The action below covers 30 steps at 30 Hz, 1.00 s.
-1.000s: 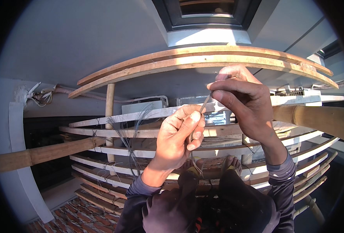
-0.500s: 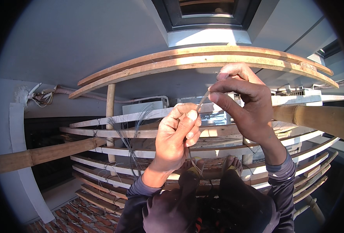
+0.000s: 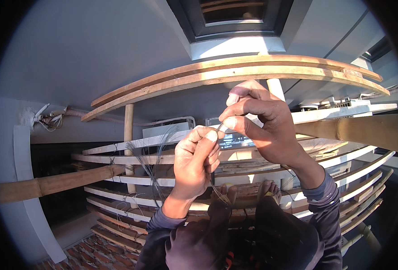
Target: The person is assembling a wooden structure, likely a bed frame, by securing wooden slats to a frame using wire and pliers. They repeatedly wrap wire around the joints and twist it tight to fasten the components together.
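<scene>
My left hand (image 3: 193,161) is closed around a small bunch of thin wires (image 3: 220,128), thumb pressed over the fingers. Up and to the right, my right hand (image 3: 267,126) pinches the upper end of the same wires between thumb and forefinger; its other fingers are curled. Only a short length shows between the two hands. The loose tails hang below my left hand, toward my feet. Left of that hand, a separate spray of thin wires (image 3: 150,168) fans out against the wooden slats.
Long wooden slats (image 3: 163,181) are tied in rows under me, and my feet (image 3: 267,191) stand among them. Thick bamboo poles (image 3: 370,131) (image 3: 68,179) run in from both sides. Two raised wooden rails (image 3: 235,74) cross ahead before a grey wall and window. Bricks (image 3: 93,252) lie below left.
Both hands have shifted a little left and come closer together. Less wire shows between them. The view has tilted slightly.
</scene>
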Each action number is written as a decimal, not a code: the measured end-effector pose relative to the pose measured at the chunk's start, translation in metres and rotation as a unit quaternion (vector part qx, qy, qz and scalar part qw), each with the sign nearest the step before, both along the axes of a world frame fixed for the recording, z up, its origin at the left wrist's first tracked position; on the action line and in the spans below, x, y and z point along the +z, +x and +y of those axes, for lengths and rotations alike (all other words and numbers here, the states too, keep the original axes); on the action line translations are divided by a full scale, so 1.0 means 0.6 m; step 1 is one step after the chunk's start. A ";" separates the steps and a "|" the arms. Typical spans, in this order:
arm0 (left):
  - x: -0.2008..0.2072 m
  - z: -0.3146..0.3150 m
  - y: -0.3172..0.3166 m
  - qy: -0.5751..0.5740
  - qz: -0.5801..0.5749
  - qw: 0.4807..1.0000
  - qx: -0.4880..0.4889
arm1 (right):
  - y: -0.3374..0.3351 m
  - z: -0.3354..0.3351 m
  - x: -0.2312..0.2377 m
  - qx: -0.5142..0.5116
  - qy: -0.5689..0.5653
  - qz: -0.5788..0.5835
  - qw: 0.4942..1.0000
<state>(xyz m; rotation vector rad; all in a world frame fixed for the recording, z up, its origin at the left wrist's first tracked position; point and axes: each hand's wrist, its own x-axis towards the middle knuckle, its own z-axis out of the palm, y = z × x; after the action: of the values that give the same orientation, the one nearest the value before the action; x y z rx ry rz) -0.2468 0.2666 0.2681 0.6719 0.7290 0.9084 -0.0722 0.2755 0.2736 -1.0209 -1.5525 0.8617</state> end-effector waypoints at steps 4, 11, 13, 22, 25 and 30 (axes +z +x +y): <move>0.000 0.005 -0.030 -0.009 -0.013 0.998 -0.067 | -0.007 -0.002 0.006 0.058 -0.039 -0.031 0.997; 0.033 0.039 -0.013 0.009 -0.179 0.983 0.036 | -0.092 -0.066 -0.080 0.181 -0.176 0.149 0.956; 0.036 0.066 -0.037 0.035 -0.205 0.973 0.100 | -0.096 -0.100 -0.054 0.358 -0.417 0.123 0.826; -0.038 0.206 -0.199 0.056 -0.127 0.947 0.290 | 0.077 -0.240 -0.023 0.117 -0.170 -0.273 0.940; -0.099 0.224 -0.220 -0.024 -0.139 0.933 0.331 | 0.138 -0.279 0.085 0.079 -0.219 -0.316 0.920; -0.197 0.208 -0.229 -0.147 -0.243 0.918 0.276 | 0.192 -0.294 0.097 -0.166 -0.151 -0.351 0.909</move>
<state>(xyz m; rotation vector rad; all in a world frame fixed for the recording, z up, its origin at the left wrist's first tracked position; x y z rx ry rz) -0.3845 0.3911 0.1500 -0.0548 0.5901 1.3835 0.0431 0.0988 0.3316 -1.9126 -1.7677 0.5174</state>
